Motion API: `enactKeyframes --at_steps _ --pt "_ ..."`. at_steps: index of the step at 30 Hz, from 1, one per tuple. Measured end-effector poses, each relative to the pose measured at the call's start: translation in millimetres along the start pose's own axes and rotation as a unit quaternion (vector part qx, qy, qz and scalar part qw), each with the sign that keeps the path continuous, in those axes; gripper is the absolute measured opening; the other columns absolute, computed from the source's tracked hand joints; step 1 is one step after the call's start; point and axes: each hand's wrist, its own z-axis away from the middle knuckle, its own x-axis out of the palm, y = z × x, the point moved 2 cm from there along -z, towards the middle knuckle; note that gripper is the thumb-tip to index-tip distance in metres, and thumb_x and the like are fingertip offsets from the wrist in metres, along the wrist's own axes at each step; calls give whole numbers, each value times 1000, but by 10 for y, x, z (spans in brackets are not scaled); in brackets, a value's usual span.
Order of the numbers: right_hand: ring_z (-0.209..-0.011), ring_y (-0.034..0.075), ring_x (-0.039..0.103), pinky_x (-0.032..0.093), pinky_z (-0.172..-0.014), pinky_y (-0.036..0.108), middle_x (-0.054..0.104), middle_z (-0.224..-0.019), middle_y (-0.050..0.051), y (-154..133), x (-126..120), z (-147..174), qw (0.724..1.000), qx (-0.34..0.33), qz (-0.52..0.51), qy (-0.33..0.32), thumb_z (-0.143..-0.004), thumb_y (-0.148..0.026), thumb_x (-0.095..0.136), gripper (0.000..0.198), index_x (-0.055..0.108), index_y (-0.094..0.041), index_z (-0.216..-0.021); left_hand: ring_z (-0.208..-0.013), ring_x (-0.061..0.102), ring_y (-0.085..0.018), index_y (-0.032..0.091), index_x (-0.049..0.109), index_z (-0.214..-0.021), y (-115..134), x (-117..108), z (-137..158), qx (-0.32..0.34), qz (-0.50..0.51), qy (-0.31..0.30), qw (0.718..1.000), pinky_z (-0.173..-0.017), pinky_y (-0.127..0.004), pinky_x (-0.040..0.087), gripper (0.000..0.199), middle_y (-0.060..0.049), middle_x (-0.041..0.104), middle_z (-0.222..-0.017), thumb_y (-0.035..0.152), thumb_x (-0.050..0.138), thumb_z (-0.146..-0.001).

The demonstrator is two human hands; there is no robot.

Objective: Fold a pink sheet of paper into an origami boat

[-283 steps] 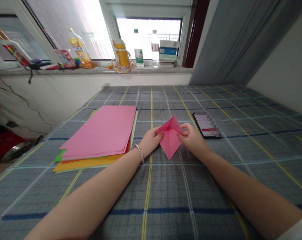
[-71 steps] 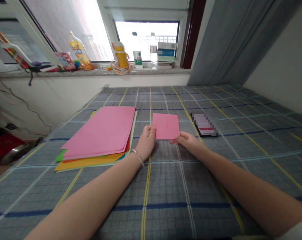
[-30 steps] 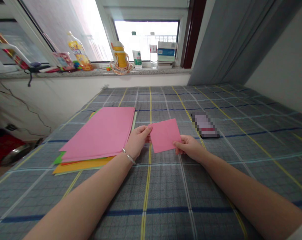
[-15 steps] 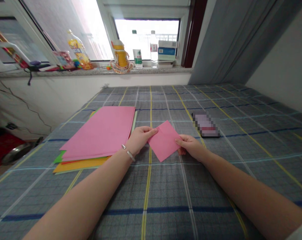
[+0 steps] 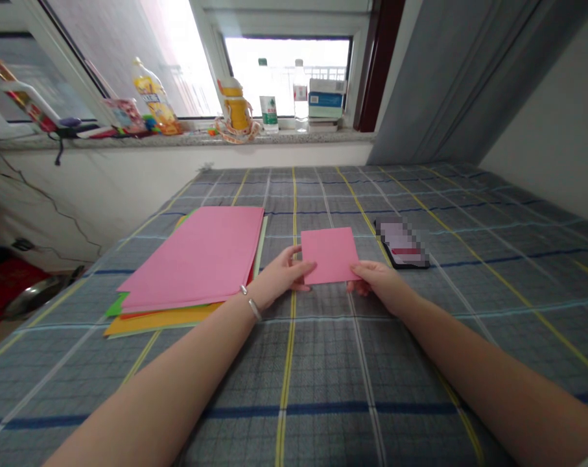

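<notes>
A small pink square of paper (image 5: pixel 329 253) is held between both hands over the checked cloth, its edges roughly level with my view. At its lower left corner, my left hand (image 5: pixel 288 274) grips it, thumb on top and fingers behind; a silver bangle circles that wrist. My right hand (image 5: pixel 371 279) pinches the lower right corner between thumb and fingers. Left of my hands lies a stack of coloured paper (image 5: pixel 196 259), large pink sheets uppermost, with green, orange and yellow edges showing beneath.
A phone (image 5: pixel 401 243) with a blurred screen lies to the right on the checked cloth (image 5: pixel 323 363). Along the windowsill (image 5: pixel 196 139) stand a yellow drink bottle (image 5: pixel 153 97), a yellow cup (image 5: pixel 236 110), a white-green tube (image 5: pixel 269 113), a clear bottle (image 5: pixel 300 97) and stacked boxes (image 5: pixel 325 102).
The pink square has turned from a diamond position to edges level, and sits slightly farther up and right. My left hand has shifted from its upper left edge to the lower left corner.
</notes>
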Motion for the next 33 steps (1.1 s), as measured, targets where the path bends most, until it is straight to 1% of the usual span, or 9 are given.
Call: enactKeyframes --at_steps 2,4,8,11,17,21,24,28,33 --pt "-46 8 46 37 -45 21 64 -59 2 16 23 6 999 -8 24 -19 -73 -56 59 41 58 -16 -67 -57 59 -10 17 41 -127 -35 86 11 36 -22 -14 999 -54 -24 53 60 0 63 -77 28 68 -75" --pt "-47 8 49 40 -47 22 62 -57 1 26 15 2 999 -7 25 -22 -73 -56 59 39 58 -17 -69 -49 54 -9 15 44 -124 -61 121 6 61 -49 -23 997 -45 -19 45 49 2 59 -65 29 60 -80" --pt "-46 9 51 42 -45 22 56 -53 -2 31 -59 -29 999 12 -25 27 -73 -53 61 36 55 -18 -75 -40 44 -6 13 59 -97 -79 85 -7 66 -113 -31 991 -39 -17 30 26 5 49 -50 34 53 -84" --pt "-42 8 47 39 -40 20 52 -49 -4 31 -112 -49 998 3 -11 62 -73 -51 62 34 53 -19 -76 -38 41 -6 14 61 -83 -77 32 -9 73 -179 -6 981 -40 -17 28 26 5 49 -47 39 54 -83" --pt "-38 9 44 35 -38 21 50 -45 -4 23 -188 -41 988 -12 132 78 -77 -43 56 26 54 -19 -69 -42 47 -8 14 57 -111 -144 -73 -52 49 -187 -32 981 -43 -17 33 34 5 52 -52 32 52 -83" --pt "-39 9 43 33 -39 23 51 -47 -2 12 -222 -20 979 8 197 58 -81 -41 49 30 53 -19 -60 -42 45 -7 12 53 -110 -173 -153 -59 7 -187 -54 981 -42 -17 33 33 5 53 -52 29 52 -82" --pt "-42 11 46 32 -42 24 54 -49 0 0 -253 -6 957 -12 283 59 -83 -43 46 37 50 -20 -55 -41 43 -8 15 56 -99 -160 -190 -48 21 -238 -36 970 -41 -17 31 25 5 51 -51 31 55 -80" --pt "-47 13 48 29 -47 27 56 -49 1 -27 -280 27 906 -48 415 66 -86 -46 43 43 51 -20 -53 -48 48 -10 17 61 -88 -150 -195 -35 63 -300 -17 952 -46 -19 34 19 3 54 -57 32 55 -79" --pt "-53 14 50 27 -49 28 60 -57 2 -51 -267 78 871 -63 479 89 -83 -43 50 32 55 -21 -60 -54 51 -12 20 62 -106 -113 -169 19 112 -403 -11 908 -52 -22 34 30 3 56 -64 33 55 -80"
